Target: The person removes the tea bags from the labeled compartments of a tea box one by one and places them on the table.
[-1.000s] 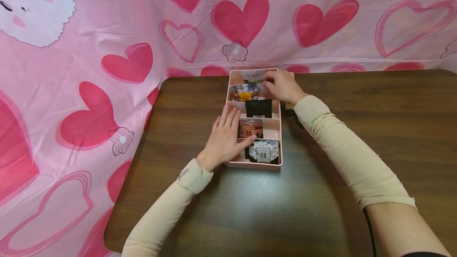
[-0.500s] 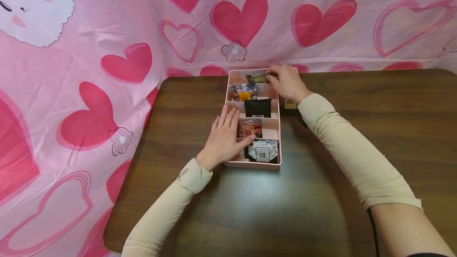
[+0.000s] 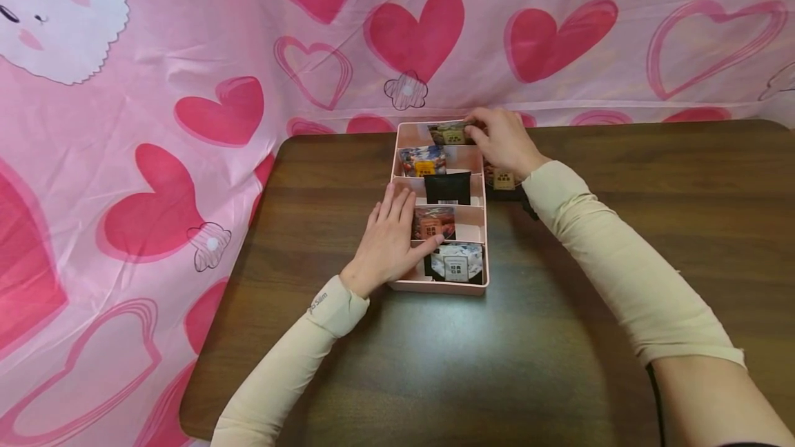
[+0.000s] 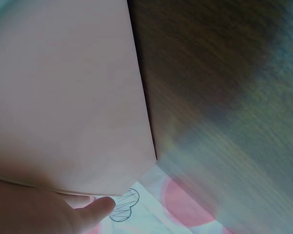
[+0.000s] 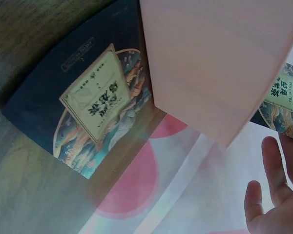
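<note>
A pink divided box [image 3: 437, 288] stands lengthwise on the table. At its back compartment my right hand [image 3: 504, 140] pinches a green-labelled tea packet [image 3: 450, 134] by its right side. The packet is upright, partly inside; in the right wrist view this tea packet [image 5: 285, 92] shows above the box's rim. My left hand [image 3: 386, 243] rests across the box's left rim, fingers extended and thumb reaching over the front compartments. The other compartments hold a blue packet with a yellow label [image 3: 424, 161], a black packet [image 3: 448, 188], a red packet [image 3: 433, 223] and a white packet [image 3: 457, 264].
Another dark tea packet [image 3: 502, 178] lies on the table against the box's right side, partly under my right forearm. In the right wrist view, this packet's label [image 5: 98, 97] faces up. A pink heart-printed cloth [image 3: 484, 47] hangs behind the wooden table [image 3: 385, 364].
My right hand has shifted slightly right and back, turning the green-labelled packet so its front now shows in the back compartment. The left hand and the box stay put.
</note>
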A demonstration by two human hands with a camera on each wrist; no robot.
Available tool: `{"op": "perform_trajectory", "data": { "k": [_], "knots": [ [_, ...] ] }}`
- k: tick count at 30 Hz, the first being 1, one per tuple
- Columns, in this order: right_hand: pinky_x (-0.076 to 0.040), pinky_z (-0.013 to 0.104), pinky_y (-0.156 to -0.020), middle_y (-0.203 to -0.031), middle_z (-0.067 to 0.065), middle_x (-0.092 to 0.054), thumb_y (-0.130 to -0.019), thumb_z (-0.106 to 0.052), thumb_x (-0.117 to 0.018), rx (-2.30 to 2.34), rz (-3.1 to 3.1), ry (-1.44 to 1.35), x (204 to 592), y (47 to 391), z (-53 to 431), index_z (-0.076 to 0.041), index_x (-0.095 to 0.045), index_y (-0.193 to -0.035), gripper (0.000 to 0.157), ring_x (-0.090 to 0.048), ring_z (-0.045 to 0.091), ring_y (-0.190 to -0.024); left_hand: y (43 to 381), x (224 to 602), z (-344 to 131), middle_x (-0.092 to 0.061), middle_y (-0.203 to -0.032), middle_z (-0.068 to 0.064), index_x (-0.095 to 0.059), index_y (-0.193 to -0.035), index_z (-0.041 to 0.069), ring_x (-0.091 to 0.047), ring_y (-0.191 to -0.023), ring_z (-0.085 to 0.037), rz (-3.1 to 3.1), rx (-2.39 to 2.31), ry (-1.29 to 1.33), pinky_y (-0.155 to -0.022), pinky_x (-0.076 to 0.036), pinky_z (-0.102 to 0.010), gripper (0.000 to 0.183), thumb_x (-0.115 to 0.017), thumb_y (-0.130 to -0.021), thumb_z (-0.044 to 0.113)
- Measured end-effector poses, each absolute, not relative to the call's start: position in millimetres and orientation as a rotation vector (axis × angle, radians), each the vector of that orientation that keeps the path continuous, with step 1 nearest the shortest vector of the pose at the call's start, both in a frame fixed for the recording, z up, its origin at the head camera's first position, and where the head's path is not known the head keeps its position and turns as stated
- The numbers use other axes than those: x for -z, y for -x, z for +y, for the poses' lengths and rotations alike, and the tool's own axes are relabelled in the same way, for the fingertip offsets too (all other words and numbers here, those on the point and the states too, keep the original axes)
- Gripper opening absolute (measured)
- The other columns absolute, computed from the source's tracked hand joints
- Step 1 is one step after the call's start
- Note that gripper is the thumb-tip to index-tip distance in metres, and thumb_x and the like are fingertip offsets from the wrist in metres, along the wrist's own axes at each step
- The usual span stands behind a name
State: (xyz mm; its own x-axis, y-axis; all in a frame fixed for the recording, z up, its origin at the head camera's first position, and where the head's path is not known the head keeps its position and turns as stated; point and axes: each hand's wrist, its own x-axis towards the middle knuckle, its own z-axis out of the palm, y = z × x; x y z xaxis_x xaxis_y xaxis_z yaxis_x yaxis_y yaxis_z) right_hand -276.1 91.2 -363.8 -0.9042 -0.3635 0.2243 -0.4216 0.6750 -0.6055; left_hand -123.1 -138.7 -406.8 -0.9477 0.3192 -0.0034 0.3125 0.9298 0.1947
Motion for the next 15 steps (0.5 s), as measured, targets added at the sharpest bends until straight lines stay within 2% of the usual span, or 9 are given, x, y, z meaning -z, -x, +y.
{"op": "perform_trajectory", "data": {
  "k": [5, 15],
  "knots": [
    [-0.042, 0.048, -0.088, -0.103, 0.016, -0.068, -0.098, -0.019, -0.054, -1.068, -2.761, -0.655, 360.1, 275.6, 92.7, -0.005, -0.067, -0.112, 0.023, -0.058, 0.033, -0.097, 122.9, 406.7, -137.7, -0.019, -0.162, -0.011, -0.023, -0.153, 0.006, 0.000, -0.152, -0.027, 3.052, -0.308, -0.506, -0.118, -0.019, -0.054, 0.093, -0.031, -0.090, 0.074],
    [-0.039, 0.046, -0.086, -0.103, 0.015, -0.069, -0.098, -0.020, -0.055, -1.082, -2.741, -0.650, 353.5, 272.2, 94.3, -0.007, -0.068, -0.110, 0.022, -0.056, 0.033, -0.098, 122.6, 406.8, -139.0, -0.020, -0.162, -0.011, -0.023, -0.153, 0.007, 0.000, -0.152, -0.027, 3.060, -0.289, -0.502, -0.118, -0.019, -0.054, 0.093, -0.031, -0.090, 0.074]
  ]
}}
